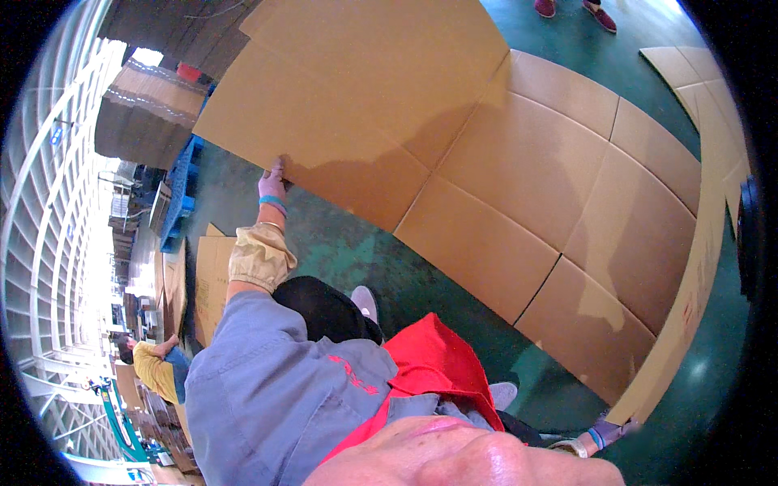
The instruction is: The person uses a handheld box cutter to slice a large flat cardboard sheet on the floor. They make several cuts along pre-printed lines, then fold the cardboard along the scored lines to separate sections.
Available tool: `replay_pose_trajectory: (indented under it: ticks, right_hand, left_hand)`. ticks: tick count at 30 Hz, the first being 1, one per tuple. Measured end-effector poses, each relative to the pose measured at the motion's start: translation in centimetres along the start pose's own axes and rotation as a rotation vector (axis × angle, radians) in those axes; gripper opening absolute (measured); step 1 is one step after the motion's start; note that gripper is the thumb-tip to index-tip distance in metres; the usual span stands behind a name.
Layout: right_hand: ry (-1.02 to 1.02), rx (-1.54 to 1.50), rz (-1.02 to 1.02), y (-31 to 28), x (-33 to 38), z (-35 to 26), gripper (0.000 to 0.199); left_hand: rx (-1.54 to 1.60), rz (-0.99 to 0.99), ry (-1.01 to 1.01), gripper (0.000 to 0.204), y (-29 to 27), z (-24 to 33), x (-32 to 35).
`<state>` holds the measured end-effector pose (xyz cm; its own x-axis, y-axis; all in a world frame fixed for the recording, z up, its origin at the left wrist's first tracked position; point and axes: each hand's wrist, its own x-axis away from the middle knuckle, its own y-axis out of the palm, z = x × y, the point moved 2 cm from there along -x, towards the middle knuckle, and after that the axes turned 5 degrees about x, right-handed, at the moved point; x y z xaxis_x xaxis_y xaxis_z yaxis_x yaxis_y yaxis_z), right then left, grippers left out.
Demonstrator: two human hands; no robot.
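Observation:
A big brown cardboard sheet (519, 170), creased and slotted like an unfolded box, spans the space in front of me. Its left part tilts upward, and a raised strip curves along its right side. At the near left edge, my left hand (274, 183), in a pale purple glove, pinches the sheet, the thumb showing on top. Far down at the right, my right hand (613, 431) closes on the lower end of the raised strip; its fingers are mostly hidden. Shadows fall across the cardboard.
Stacked flat cardboard (150, 113) rises at the left beside a blue pallet (183, 190). More cardboard sheets (212, 279) stand near my left arm. A person in a yellow top (158, 371) works farther left. Another person's dark red shoes (600, 16) show at the top. Another sheet (689, 77) lies at right.

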<state>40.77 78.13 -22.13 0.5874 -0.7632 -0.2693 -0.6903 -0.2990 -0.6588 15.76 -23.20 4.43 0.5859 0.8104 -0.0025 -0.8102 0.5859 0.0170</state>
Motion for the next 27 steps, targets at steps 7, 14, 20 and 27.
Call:
replay_pose_trajectory:
  ticks: [7,14,20,27]
  right_hand:
    - [0.583,-0.695,-0.073,2.1,-0.4,0.0,0.055]
    - [0.772,-0.828,0.023,2.4,-0.5,-3.3,0.048]
    - [0.859,-0.913,0.090,1.1,0.1,-8.4,0.042]
    - [0.772,-0.813,0.020,2.7,0.6,-2.0,0.050]
  left_hand:
    - [0.060,-0.077,0.060,0.047,-1.2,-0.3,-0.9]
    - [0.057,-0.040,-0.040,0.035,-0.7,0.1,0.2]
    - [0.088,-0.092,-0.044,0.033,0.2,-0.6,0.5]
    - [0.055,-0.055,-0.020,0.032,-1.6,-0.7,-0.2]
